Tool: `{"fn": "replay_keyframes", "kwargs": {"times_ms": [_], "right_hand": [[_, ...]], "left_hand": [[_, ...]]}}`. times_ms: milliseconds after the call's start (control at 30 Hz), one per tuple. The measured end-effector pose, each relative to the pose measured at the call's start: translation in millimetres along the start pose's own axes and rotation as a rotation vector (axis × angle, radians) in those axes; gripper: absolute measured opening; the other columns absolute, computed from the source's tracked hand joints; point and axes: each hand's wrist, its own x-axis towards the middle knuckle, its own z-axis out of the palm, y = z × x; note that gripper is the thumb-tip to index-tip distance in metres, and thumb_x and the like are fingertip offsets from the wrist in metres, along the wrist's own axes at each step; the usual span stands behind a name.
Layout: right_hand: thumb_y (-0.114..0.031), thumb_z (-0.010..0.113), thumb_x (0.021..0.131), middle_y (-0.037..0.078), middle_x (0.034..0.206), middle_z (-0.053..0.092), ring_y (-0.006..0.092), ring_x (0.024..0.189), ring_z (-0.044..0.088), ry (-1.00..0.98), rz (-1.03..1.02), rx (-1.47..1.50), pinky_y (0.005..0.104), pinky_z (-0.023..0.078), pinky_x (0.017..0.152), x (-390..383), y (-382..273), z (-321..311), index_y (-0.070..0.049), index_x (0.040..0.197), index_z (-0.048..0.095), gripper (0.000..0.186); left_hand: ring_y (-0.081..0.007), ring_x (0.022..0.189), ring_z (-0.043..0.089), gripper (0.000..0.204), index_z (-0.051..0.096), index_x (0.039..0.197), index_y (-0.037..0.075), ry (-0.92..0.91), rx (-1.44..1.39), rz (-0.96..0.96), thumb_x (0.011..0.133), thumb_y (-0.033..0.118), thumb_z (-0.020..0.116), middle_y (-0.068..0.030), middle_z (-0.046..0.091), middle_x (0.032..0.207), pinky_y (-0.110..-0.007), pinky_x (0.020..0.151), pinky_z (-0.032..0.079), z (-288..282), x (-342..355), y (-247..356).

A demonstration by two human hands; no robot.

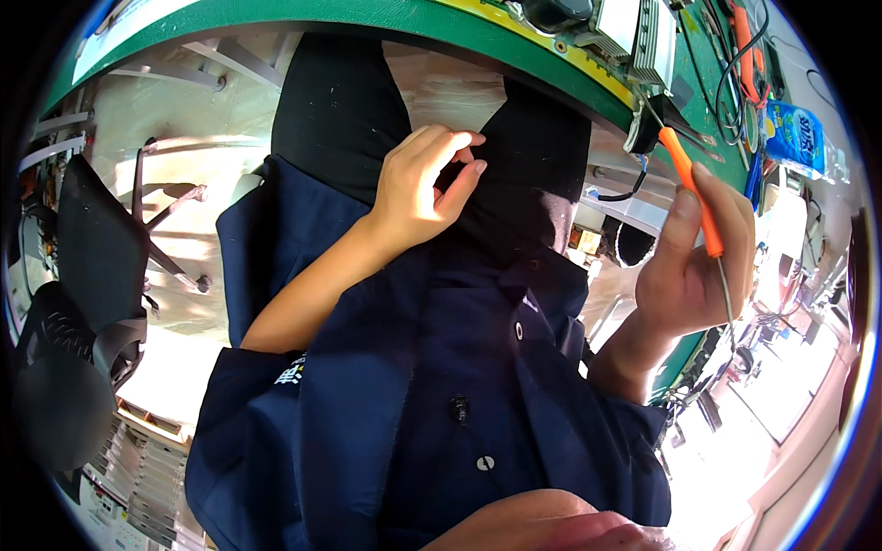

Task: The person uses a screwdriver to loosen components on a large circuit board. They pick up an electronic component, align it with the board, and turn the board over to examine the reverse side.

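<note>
My right hand (694, 266) is wrapped round the orange handle of a soldering iron (691, 188), held at the right side of the bench. A cord runs down from the handle's rear end. The thin metal shaft points up and left, its tip close to a black part at the edge of a circuit board (565, 46); whether it touches is not clear. My left hand (423, 179) rests over my lap, fingers loosely bent, with a gap between thumb and forefinger and nothing visible in it.
Finned metal heat sinks (654, 41) stand on the board. The green bench top (276, 13) curves across the upper edge. Dark cables (726, 78), an orange-handled tool (744, 46) and a blue-labelled bottle (796, 138) lie at right. A black chair (92, 239) stands at left.
</note>
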Motion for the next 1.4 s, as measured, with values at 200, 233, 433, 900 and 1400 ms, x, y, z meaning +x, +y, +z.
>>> {"fn": "replay_keyframes", "kwargs": {"times_ms": [200,233,433,900,1400], "right_hand": [[0.005,0.064,0.095,0.021,0.101,0.070,0.0234,0.089,0.070,-0.129,0.083,0.043,0.0312,0.058,0.081,-2,-2,-11,0.011,0.115,0.066,0.021],[0.005,0.064,0.095,0.021,0.100,0.070,0.0233,0.089,0.070,-0.151,0.084,0.032,0.0313,0.058,0.081,0,-3,-12,0.011,0.115,0.067,0.021],[0.007,0.070,0.087,0.020,0.095,0.074,0.0232,0.079,0.069,-0.062,0.188,0.039,0.0300,0.053,0.074,0,-14,-8,0.008,0.109,0.069,0.022],[0.000,0.067,0.093,0.025,0.088,0.072,0.0275,0.075,0.072,0.001,0.112,0.026,0.0325,0.058,0.066,-15,-17,0,0.010,0.105,0.067,0.016],[-0.018,0.060,0.097,0.013,0.099,0.065,0.0178,0.087,0.061,-0.208,0.598,0.805,0.0284,0.048,0.082,47,134,-32,0.008,0.119,0.062,0.033]], "left_hand": [[-0.0241,0.072,0.061,0.022,0.067,0.102,-0.002,0.001,-0.012,-0.007,0.081,0.000,0.073,-0.0092,0.063,0.078,-0.032,0.067,0.049,-2,0,-2],[-0.0243,0.072,0.061,0.022,0.067,0.102,-0.002,-0.003,-0.011,-0.013,0.081,0.000,0.073,-0.0093,0.063,0.078,-0.032,0.067,0.048,-2,-1,-2],[-0.0253,0.073,0.062,0.020,0.067,0.100,-0.003,-0.014,-0.062,-0.031,0.081,-0.001,0.073,-0.0099,0.063,0.079,-0.033,0.067,0.049,-1,-2,-3],[-0.0257,0.071,0.063,0.034,0.067,0.110,0.001,0.006,-0.225,0.146,0.078,0.001,0.078,-0.0089,0.067,0.082,-0.034,0.064,0.051,9,10,35],[-0.0218,0.077,0.062,0.042,0.061,0.118,-0.007,0.133,-0.110,0.325,0.079,-0.001,0.076,-0.0135,0.067,0.092,-0.030,0.070,0.049,-24,39,63]]}}
